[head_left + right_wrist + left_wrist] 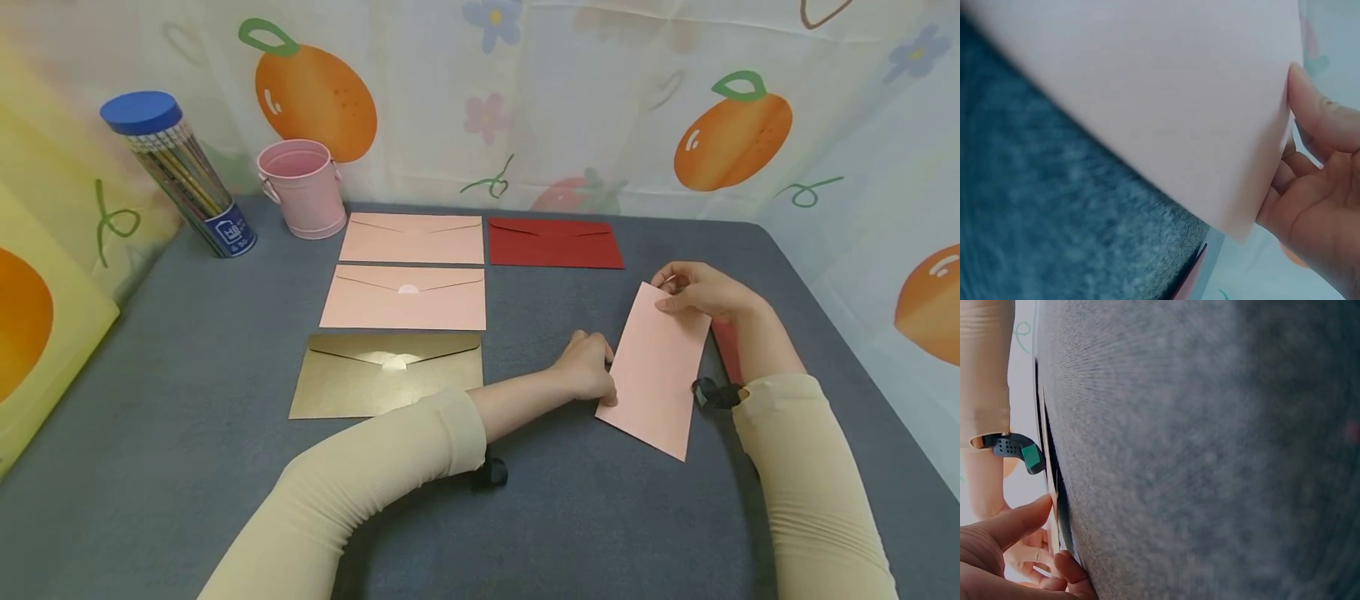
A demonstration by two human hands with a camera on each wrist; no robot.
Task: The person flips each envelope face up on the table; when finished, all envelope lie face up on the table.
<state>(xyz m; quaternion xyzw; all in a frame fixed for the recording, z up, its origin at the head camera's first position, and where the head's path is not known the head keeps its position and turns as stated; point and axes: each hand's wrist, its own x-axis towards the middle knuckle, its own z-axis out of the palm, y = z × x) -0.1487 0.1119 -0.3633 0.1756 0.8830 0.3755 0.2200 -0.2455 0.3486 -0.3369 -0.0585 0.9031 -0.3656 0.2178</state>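
A plain pink envelope is held at a slant over the right half of the table. My right hand pinches its far short edge, the thumb on the upper face; in the right wrist view the envelope hangs from that hand. At the near left edge my left hand pinches it, and the left wrist view has thumb and finger of that hand on either side of the thin edge. Partly hidden beneath the right wrist lies a red envelope.
Left of centre lie two pink envelopes in a column, above a gold envelope. Beside them, at the back, is another red envelope. A pink bucket and a leaning pencil tube stand back left. A patterned cloth encloses the table.
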